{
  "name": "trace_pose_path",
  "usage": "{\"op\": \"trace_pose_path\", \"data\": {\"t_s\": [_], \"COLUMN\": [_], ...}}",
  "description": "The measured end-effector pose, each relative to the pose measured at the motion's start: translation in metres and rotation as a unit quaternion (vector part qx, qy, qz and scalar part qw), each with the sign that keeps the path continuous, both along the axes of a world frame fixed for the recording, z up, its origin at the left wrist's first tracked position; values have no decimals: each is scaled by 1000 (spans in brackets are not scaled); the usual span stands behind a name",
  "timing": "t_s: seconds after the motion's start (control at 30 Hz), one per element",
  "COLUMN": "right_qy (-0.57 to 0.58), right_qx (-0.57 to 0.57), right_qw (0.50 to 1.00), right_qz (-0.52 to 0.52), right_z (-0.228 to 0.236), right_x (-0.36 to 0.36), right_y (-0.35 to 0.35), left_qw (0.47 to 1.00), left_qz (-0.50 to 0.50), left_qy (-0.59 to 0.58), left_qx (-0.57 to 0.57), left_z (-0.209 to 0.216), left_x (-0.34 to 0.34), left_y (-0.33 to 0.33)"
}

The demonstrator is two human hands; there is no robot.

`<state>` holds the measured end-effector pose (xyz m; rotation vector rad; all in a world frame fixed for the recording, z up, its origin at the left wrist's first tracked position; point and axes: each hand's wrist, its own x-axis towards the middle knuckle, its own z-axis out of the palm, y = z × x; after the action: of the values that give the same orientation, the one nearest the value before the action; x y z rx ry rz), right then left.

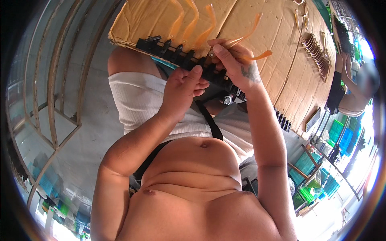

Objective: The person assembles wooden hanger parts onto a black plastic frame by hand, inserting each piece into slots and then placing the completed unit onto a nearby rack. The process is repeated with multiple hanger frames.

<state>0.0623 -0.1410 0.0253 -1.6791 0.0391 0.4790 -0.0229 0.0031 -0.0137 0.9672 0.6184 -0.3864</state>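
Translucent orange eyeglass temples stick out from my right hand, whose thumb and fingers are closed on them over a black slotted rack. This rack runs along the near edge of a cardboard-covered table. Several more orange temples stand in its slots to the left, their curved ends pointing away from me. My left hand is at the near side of the rack, thumb up and fingers curled in. What its fingers grip, if anything, is hidden.
Cardboard covers the table. A fanned row of brown thin pieces lies at its right. Another person sits at the far right. Metal frames stand on the left, and green and blue crates are at the right.
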Motion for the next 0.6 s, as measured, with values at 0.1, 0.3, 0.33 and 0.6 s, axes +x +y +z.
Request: {"op": "trace_pose_path", "data": {"t_s": [0.1,0.3,0.33,0.6], "right_qy": [-41,-110,-96,-106], "right_qx": [7,-90,-86,-152], "right_qw": [999,988,991,979], "right_qz": [17,60,42,81], "right_z": [-7,-10,-8,-8], "right_x": [1,7,6,11], "right_y": [0,5,6,2], "left_qw": [1000,1000,1000,1000], "left_qz": [-1,-12,-10,-9], "left_qy": [-6,-11,-13,-26], "left_qx": [-3,6,3,0], "left_z": [-3,-6,-7,-12], "left_x": [0,-2,-2,-5], "left_y": [0,1,0,-1]}}
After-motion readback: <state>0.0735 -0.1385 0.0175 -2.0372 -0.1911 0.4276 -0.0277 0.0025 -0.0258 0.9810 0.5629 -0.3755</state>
